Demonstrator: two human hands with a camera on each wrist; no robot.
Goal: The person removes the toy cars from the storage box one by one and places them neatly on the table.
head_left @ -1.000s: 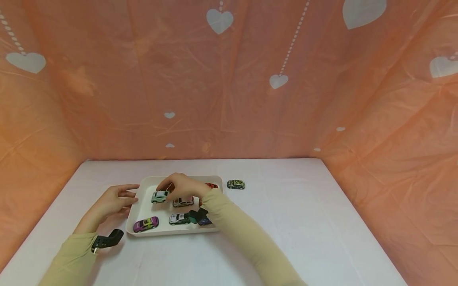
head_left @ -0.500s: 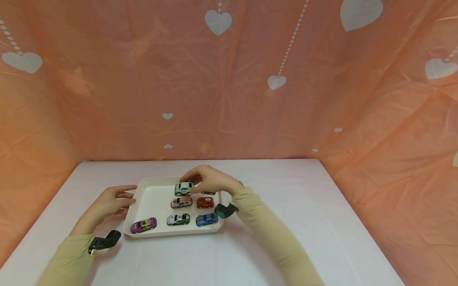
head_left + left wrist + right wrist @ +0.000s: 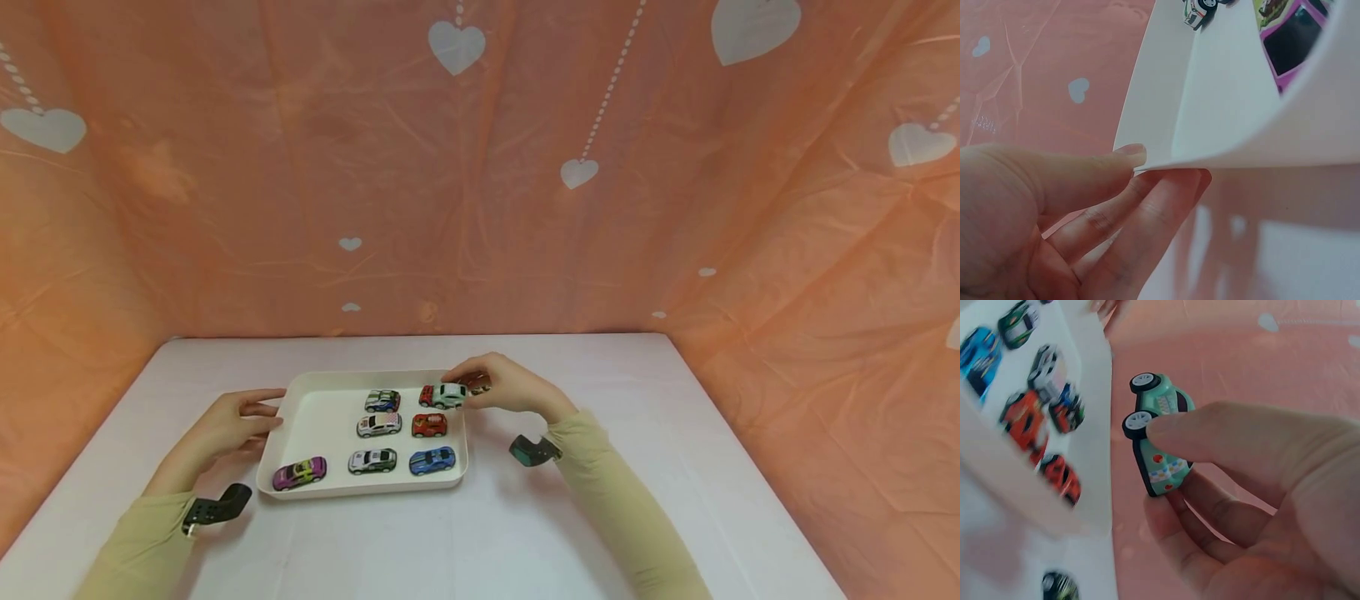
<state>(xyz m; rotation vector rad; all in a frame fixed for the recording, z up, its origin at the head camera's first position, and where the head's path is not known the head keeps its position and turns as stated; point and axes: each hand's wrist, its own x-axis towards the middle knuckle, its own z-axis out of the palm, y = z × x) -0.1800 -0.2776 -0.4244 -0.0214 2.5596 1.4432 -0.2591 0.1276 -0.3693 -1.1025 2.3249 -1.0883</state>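
Observation:
My right hand pinches a mint-green toy car between thumb and fingers. In the head view this car overlaps the right rim of a white tray. At the tray's left side, my left hand rests with its fingertips against the rim, fingers spread and fairly straight. Inside the tray are a purple toy car, a silver-and-green one, a blue one, a white one, a red one and a small multicoloured one. Another red car sits in the back right corner.
On the table beyond the tray's right rim stands a dark green patterned toy car, mostly hidden behind my hand in the head view. A white cloth covers the table. Orange sheets with hearts enclose the back and sides.
My right hand has carried the mint-green car from the tray's left part rightward to its right rim, uncovering the cars in the tray. My left hand stays at the rim.

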